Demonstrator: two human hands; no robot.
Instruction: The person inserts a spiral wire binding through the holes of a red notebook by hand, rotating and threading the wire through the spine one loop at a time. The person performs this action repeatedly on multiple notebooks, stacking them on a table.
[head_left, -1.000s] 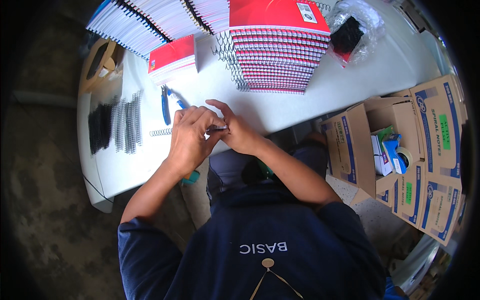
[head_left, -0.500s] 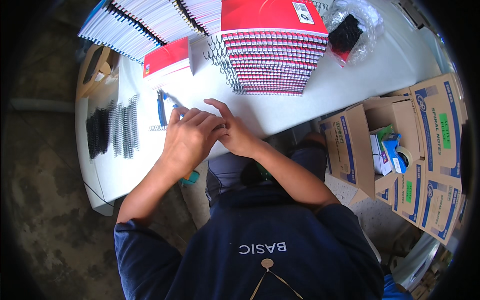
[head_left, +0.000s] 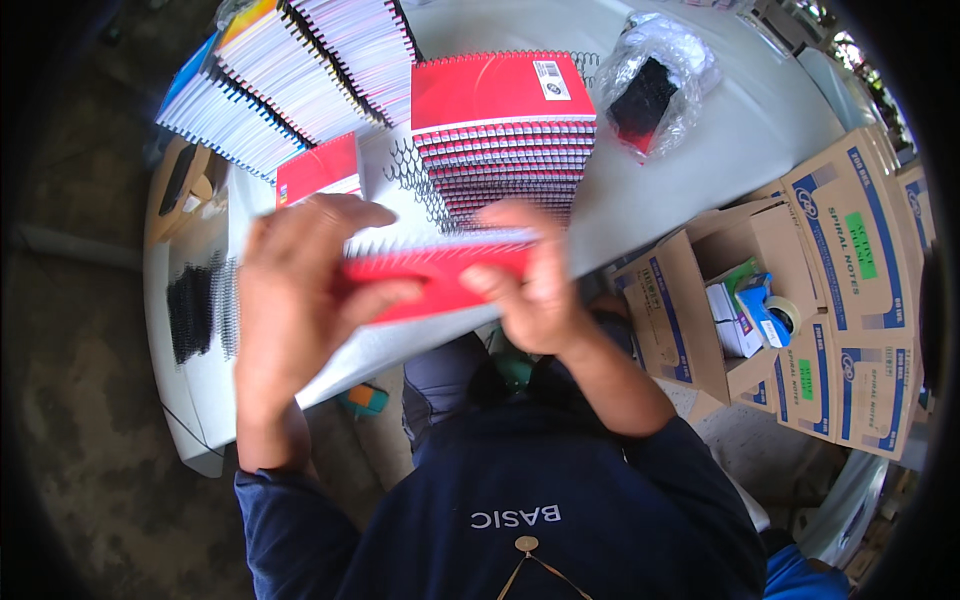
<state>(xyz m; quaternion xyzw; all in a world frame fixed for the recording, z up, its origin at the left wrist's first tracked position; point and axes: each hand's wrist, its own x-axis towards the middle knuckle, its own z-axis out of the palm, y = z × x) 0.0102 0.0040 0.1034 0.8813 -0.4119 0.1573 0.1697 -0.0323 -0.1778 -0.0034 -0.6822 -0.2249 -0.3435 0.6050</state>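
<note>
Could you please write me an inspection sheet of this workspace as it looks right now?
Surface: white table, crowded along its far side.
Job's things: red spiral notebook held up between both hands, blurred by motion.
Clutter: stack of red notebooks; fanned rows of notebooks; a single red notebook lying flat; loose black spiral coils; clear plastic bag with something dark inside.
Grippers: left hand and right hand each grip the notebook.
Cables: nothing seen.
Surroundings: open cardboard boxes to the right, one holding a tape roll and small packs; bare ground to the left.
</note>
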